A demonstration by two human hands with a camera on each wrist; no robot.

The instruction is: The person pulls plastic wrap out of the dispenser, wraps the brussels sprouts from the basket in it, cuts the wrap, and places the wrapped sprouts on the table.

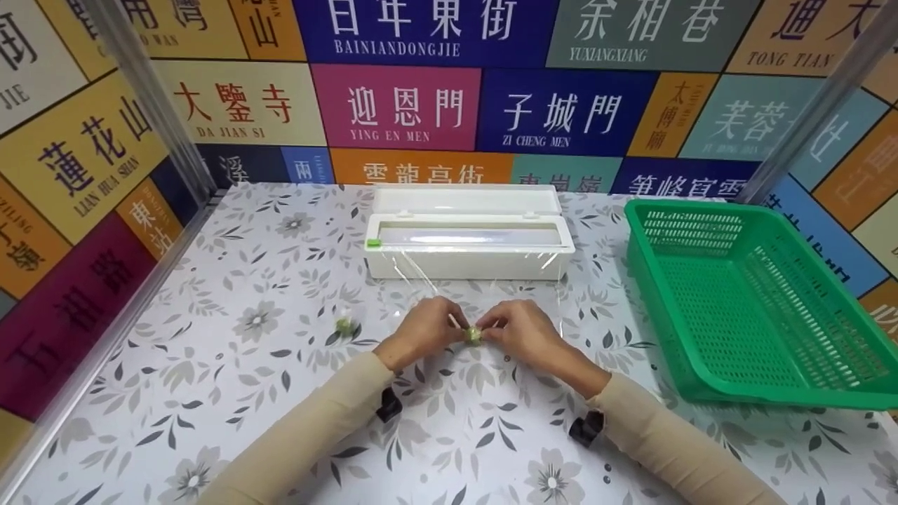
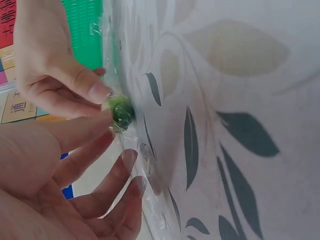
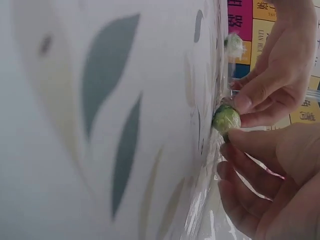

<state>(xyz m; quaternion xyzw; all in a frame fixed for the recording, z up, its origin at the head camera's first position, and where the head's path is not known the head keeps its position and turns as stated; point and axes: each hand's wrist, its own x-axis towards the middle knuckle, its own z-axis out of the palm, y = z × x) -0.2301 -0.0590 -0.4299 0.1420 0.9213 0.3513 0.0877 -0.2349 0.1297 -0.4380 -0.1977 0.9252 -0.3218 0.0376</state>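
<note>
I see the green ball (image 1: pixel 473 335) in front of the white box (image 1: pixel 466 265), wrapped in clear film (image 2: pixel 155 210). The left hand (image 1: pixel 423 332) and right hand (image 1: pixel 525 331) pinch it from either side; I can't tell whether the fingertips meet the ball or only film. A second green ball (image 1: pixel 344 325), front-left of the box, looks blurry to me. My head view crops the green basket (image 1: pixel 684 351) right of the box.
</note>
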